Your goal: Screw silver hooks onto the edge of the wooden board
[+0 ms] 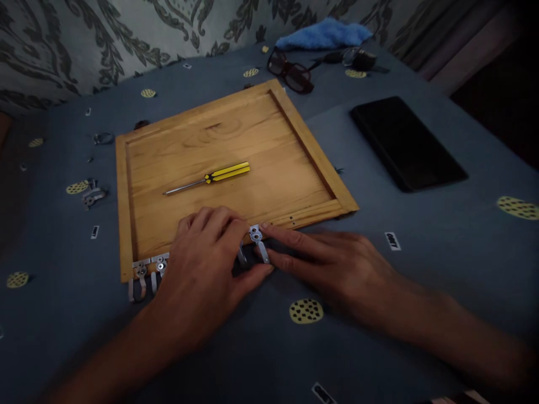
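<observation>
Metal hook (255, 235) stands at the near edge of the wooden panel (181, 151), with my left hand (206, 258) and right hand (341, 261) clamped on it from opposite sides, apparently to keep its plate square to the rim. My left hand also lies across that rim, which likely steadies the panel. A yellow screwdriver (227, 172) rests on the recessed face, presumably for ready reach, and two similar hooks (142, 271) line the rim to the left.
</observation>
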`<state>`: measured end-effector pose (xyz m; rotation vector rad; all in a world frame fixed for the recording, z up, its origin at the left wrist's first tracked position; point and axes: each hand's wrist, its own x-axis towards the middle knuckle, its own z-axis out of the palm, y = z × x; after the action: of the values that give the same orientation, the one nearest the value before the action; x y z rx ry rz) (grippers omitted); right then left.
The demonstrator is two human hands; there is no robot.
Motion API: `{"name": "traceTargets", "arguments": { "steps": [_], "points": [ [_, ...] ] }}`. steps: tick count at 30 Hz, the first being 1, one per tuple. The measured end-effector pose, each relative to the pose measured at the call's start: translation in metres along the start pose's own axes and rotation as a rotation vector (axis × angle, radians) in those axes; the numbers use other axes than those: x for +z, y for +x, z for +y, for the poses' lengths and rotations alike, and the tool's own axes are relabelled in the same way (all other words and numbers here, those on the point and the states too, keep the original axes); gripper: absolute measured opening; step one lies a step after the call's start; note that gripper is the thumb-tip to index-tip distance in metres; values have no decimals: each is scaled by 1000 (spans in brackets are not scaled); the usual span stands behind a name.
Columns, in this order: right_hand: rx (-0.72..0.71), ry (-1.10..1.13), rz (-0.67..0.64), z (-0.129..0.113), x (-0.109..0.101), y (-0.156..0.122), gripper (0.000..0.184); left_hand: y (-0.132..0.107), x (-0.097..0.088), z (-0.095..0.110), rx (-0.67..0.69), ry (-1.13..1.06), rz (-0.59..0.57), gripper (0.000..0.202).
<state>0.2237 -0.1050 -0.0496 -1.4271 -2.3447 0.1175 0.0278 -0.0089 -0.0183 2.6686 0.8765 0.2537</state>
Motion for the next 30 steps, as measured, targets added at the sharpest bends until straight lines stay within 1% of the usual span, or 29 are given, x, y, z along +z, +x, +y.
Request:
{"name": "traceTargets", "arguments": {
  "steps": [3, 7, 9, 12, 16, 19, 23, 28, 30],
  "points": [
    [-8, -24, -16, 0, -1, 1, 43, 0, 0, 1, 3, 3, -8, 23],
    [-32, -60, -28, 2, 0, 0, 47, 1, -2, 1, 0, -4, -22, 24],
    [-30, -63, -32, 3, 1, -1, 49, 1, -7, -1, 7, -35, -39, 27],
    [-35, -57, -31, 3, 0, -1, 53, 1, -18, -6, 10, -95, -56, 30],
    [-41, -71, -33, 3, -2, 0, 61, -2, -35, -19, 12, -127, 26, 26],
    [-39, -72, -46, 2, -3, 2, 65, -6, -43, -29, 0, -160, 57, 21],
    [-33, -51, -70, 3, -3, 1, 70, -10, -42, -36, -13, -247, 50, 17],
    [-53, -57, -59, 4, 0, -1, 75, -10, -30, -34, -20, -308, -33, 17],
    [-60, -68, -54, 5, 0, 0, 75, -9, -29, -34, -14, -306, -22, 18]
  ]
}}
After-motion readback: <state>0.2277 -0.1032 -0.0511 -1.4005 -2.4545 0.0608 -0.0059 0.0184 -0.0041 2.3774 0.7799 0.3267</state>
